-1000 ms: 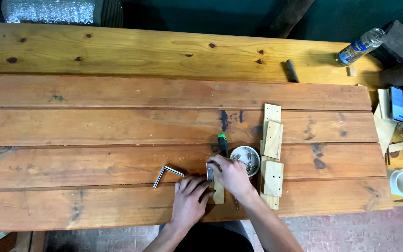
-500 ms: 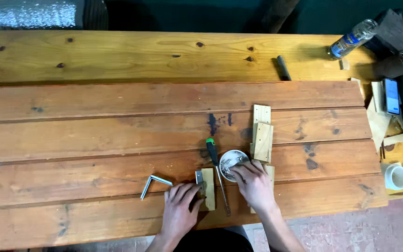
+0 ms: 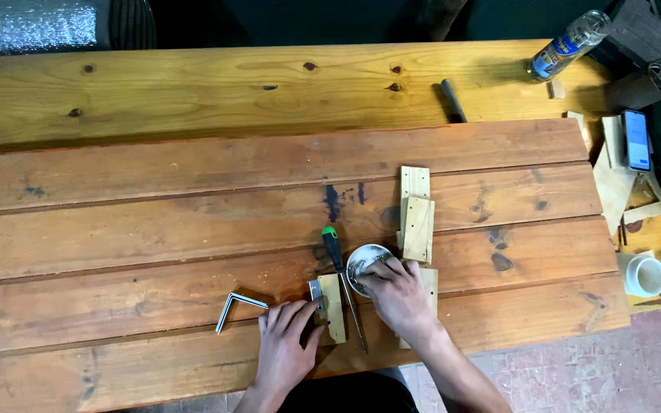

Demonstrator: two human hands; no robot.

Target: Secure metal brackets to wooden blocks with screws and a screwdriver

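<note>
Down at the near edge of the plank workbench, both hands are busy. Left hand lies flat, fingers spread, pinning a small wooden block with a metal bracket at its left edge, so it is pressing rather than gripping. Right hand dips its fingertips into the little round metal dish; whether anything is pinched there, I cannot tell. A green-handled screwdriver lies untouched between block and dish, tip toward the person. Judging by that, the bracket looks placed but not yet fastened. Two more wooden pieces wait stacked just beyond the dish, and a bent metal angle piece sits loose left of the left hand, so plenty seems left to do.
</note>
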